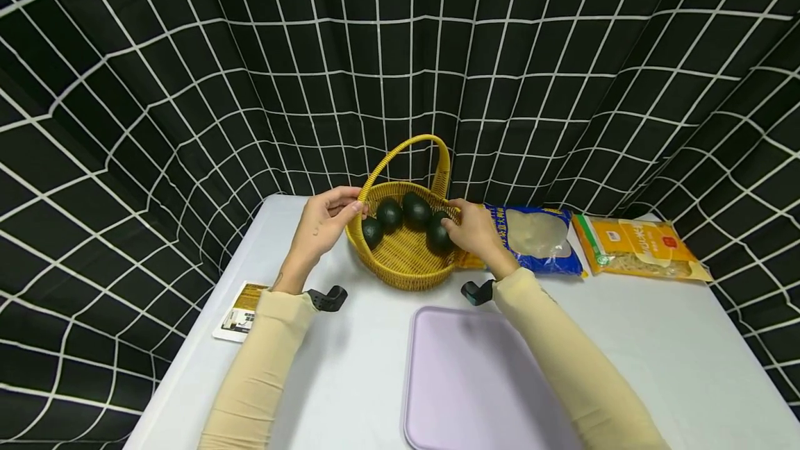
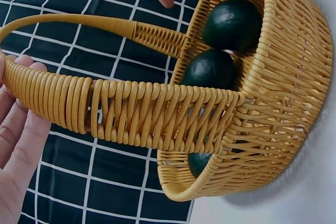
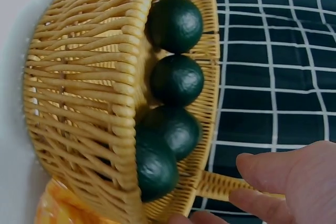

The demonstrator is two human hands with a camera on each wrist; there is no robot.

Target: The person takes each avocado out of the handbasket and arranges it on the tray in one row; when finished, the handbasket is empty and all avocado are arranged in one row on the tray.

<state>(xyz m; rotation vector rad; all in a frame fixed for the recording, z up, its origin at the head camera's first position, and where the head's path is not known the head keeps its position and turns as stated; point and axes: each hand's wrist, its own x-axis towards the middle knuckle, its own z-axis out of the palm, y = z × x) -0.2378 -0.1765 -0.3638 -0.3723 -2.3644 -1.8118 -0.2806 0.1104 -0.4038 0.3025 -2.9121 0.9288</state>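
A yellow wicker basket (image 1: 409,276) stands on the table with several dark green avocados (image 1: 417,211) inside. My left hand (image 1: 321,224) holds the left side of its upright handle (image 2: 63,95), the thumb on one side and the fingers behind. Over the basket's right rim is my right hand (image 1: 475,231), its thumb near the rightmost avocado (image 1: 440,233). In the right wrist view, that hand's thumb (image 3: 268,171) and fingers are spread apart near the handle's base, with no avocado between them. Whether its lower fingertips touch the rim is hard to tell.
A lilac tray (image 1: 475,373) lies in front of the basket on the white table. To the right are a blue food bag (image 1: 537,238) and an orange one (image 1: 640,245). A flat printed packet (image 1: 240,311) lies beside the left forearm. Black gridded cloth hangs behind.
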